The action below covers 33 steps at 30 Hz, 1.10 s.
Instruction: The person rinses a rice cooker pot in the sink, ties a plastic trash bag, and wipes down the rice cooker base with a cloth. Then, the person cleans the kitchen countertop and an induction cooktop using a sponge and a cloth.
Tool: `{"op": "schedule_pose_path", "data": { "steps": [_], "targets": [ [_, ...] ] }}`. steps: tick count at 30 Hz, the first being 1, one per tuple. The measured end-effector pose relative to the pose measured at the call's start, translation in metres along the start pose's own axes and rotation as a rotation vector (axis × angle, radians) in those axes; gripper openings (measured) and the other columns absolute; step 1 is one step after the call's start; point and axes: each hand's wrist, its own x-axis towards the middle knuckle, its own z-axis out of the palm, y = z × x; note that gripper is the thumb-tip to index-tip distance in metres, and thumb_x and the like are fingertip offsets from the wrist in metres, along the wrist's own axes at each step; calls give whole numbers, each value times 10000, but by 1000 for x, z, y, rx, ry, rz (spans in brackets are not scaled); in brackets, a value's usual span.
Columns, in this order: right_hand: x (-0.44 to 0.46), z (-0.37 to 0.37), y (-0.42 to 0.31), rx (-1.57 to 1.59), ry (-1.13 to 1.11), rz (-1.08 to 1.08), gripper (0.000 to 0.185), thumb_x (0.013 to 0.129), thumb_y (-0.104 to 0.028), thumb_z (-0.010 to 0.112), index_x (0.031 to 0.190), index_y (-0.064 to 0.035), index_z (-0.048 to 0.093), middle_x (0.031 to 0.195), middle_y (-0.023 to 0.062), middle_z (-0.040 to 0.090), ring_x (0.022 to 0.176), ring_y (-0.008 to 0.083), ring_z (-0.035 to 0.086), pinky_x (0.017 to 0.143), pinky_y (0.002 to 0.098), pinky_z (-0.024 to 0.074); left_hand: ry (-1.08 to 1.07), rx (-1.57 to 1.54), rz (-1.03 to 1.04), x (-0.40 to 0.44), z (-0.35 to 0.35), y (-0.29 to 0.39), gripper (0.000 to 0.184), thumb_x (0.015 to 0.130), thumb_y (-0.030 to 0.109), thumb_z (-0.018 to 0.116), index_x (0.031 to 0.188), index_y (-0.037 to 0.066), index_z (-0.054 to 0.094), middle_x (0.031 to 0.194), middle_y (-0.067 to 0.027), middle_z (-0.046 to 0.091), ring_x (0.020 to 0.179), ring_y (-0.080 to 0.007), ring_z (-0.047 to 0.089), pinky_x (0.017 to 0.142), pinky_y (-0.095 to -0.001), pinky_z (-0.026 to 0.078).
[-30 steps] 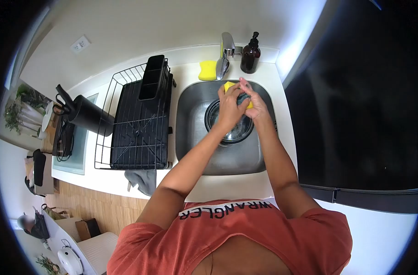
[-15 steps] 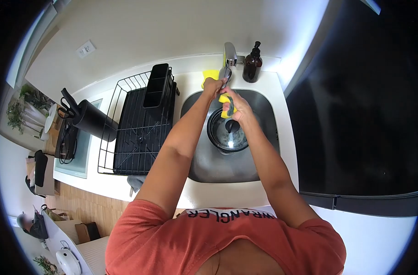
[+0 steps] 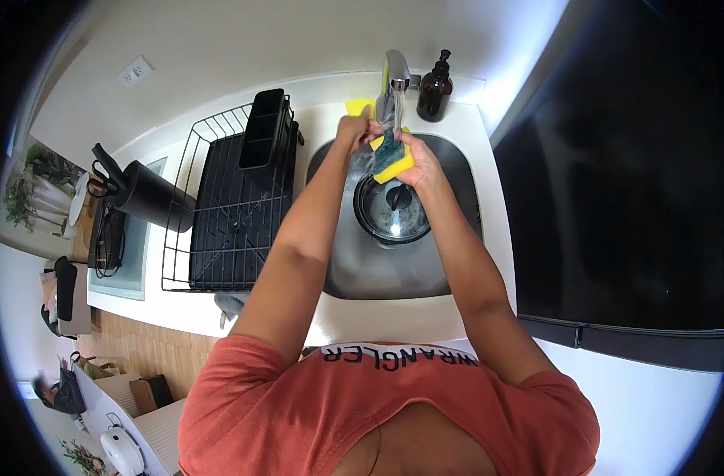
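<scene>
The right hand is holding a sponge, its fingers clasping the right side below the faucet. The sponge is hanging just inside the back edge of the sink, above a glass lid. Water is apparently running onto it. It is probably feeling light, soft and slippery; its thick yellow edge is offering the surest hold. The left hand is hovering just left of the faucet, fingers bunching; whether they are pinching anything, I cannot tell. The sponge is hiding most right fingers and part of the lid's rim.
</scene>
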Motion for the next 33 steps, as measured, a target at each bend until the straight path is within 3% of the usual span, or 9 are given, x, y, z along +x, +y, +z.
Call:
{"op": "schedule_pose_path", "data": {
  "steps": [2, 6, 10, 15, 17, 22, 29, 31, 33],
  "targets": [
    [0, -1, 2, -6, 113, -42, 167, 878, -190, 475, 921, -49, 552, 893, 137, 591, 880, 292, 582, 804, 453, 458, 110, 113, 55, 2, -24, -55, 417, 863, 348, 495, 730, -22, 632, 609, -105, 621, 462, -199, 572, 428, -298, 447],
    [6, 3, 3, 43, 327, -4, 355, 863, -383, 469, 956, -46, 530, 933, 162, 562, 905, 345, 540, 827, 551, 395, 232, 749, -168, -32, -26, -177, 540, 700, 204, 604, 1200, 38, 483, 1085, -214, 573, 1039, -319, 549, 864, -372, 434],
    [9, -2, 3, 115, 354, 204, 619, 825, -609, 382, 1089, -55, 464, 1140, 215, 451, 1102, 436, 398, 859, 692, 265, 207, 395, -183, -78, -22, -192, 640, 657, 62, 539, 1284, 69, 416, 1086, -207, 577, 1013, -297, 569, 847, -336, 444],
    [1, 12, 12, 63, 355, 225, 648, 801, -662, 353, 1173, -134, 391, 1239, 178, 301, 1054, 403, 358, 800, 614, 330, 213, 418, -123, -96, -25, -211, 633, 661, 11, 511, 1283, 100, 431, 1080, -201, 584, 981, -251, 590, 818, -303, 452],
    [9, 3, 13, 185, 343, 255, 618, 817, -638, 355, 1175, -135, 382, 1117, 157, 376, 956, 367, 380, 761, 567, 368, 118, 423, -229, -101, -28, -216, 694, 680, -88, 486, 1336, 102, 362, 1054, -81, 589, 806, -155, 588, 654, -240, 465],
    [22, -24, 9, 163, 440, 263, 356, 859, -418, 455, 1080, -138, 455, 1011, 111, 388, 846, 291, 379, 676, 460, 407, -4, 460, -272, -131, -26, -195, 710, 669, -83, 516, 1331, 130, 372, 1028, -107, 602, 674, -149, 589, 510, -250, 479],
    [32, -66, 12, -113, 434, 296, 219, 764, -111, 651, 911, -60, 498, 839, 81, 459, 603, 197, 432, 462, 255, 393, -234, 667, -296, -132, -29, -180, 489, 647, 66, 636, 1130, 129, 587, 965, -172, 631, 789, -258, 643, 733, -338, 505],
    [21, -64, 16, -242, 416, 262, 223, 766, -81, 642, 945, -50, 512, 845, 82, 483, 573, 181, 432, 431, 238, 374, -188, 1154, 80, -113, -34, -158, 297, 613, 173, 714, 901, 102, 684, 890, -183, 638, 807, -302, 634, 746, -384, 499],
    [13, -58, 18, -374, 393, 228, 237, 769, -51, 634, 980, -40, 527, 850, 84, 507, 544, 165, 432, 400, 221, 354, 175, 961, 88, -121, -26, -100, 213, 615, 255, 727, 745, 89, 691, 805, -177, 640, 803, -323, 624, 733, -393, 502]
  ]
}}
